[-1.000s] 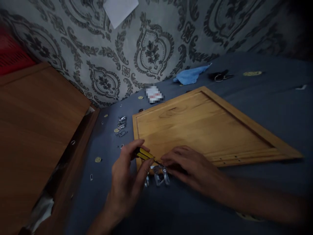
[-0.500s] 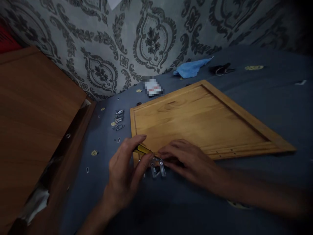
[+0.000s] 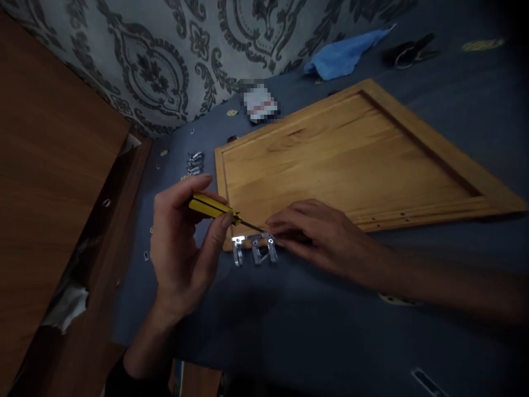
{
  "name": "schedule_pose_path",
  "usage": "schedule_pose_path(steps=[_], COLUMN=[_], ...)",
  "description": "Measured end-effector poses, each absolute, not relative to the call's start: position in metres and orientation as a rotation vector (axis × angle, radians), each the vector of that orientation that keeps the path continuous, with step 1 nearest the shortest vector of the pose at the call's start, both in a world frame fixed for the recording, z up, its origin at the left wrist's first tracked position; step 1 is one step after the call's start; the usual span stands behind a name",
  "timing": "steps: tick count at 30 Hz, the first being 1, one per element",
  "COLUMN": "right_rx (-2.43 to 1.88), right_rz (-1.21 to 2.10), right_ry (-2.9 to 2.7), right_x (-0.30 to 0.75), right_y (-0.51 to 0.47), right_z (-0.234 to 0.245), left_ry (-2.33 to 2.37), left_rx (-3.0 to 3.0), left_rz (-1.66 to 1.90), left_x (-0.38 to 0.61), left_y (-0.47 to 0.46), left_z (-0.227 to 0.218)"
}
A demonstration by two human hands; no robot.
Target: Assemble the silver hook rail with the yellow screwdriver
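Observation:
My left hand (image 3: 177, 259) is closed around the yellow and black handle of a screwdriver (image 3: 210, 207). The screwdriver's shaft slopes down to the right, its tip close to a row of shiny metal hooks (image 3: 255, 242) along the near left edge of a framed wooden panel (image 3: 314, 171). My right hand (image 3: 326, 231) has its fingertips pinched at the right end of that row, beside the screwdriver tip. Whatever lies between those fingertips is hidden. The hooks hang past the panel's edge over the blue cloth.
More metal hooks (image 3: 194, 164) lie left of the panel on the dark blue patterned cloth (image 3: 322, 331). Behind it are a blurred white packet (image 3: 259, 103), a blue rag (image 3: 343, 55) and a black object (image 3: 409, 52). A brown wooden cabinet (image 3: 61, 143) stands at the left.
The view has shifted, so the panel sits higher in the picture. My left hand has moved back from the hooks, showing more of the screwdriver and the left hook. My right hand stays at the hooks.

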State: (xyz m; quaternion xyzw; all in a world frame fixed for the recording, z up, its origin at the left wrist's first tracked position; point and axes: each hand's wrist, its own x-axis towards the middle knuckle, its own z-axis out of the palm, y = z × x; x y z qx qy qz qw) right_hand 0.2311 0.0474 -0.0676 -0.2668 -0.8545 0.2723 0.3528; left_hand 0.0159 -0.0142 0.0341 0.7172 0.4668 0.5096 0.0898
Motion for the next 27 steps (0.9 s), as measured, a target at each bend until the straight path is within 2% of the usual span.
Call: schedule_pose_path(steps=[7, 27], right_rx=[-0.694, -0.729], right_rz=[0.723, 0.760], right_ry=[-2.198, -2.213], right_x=[0.232, 0.230], right_y=[0.047, 0.045], right_z=[-0.068, -0.064], left_ry=[1.401, 1.438], left_rx=[2.202, 2.221], left_rz=[1.396, 1.370], left_x=[0.015, 0.013], left_y=[-0.020, -0.018], left_z=[0.027, 0.022])
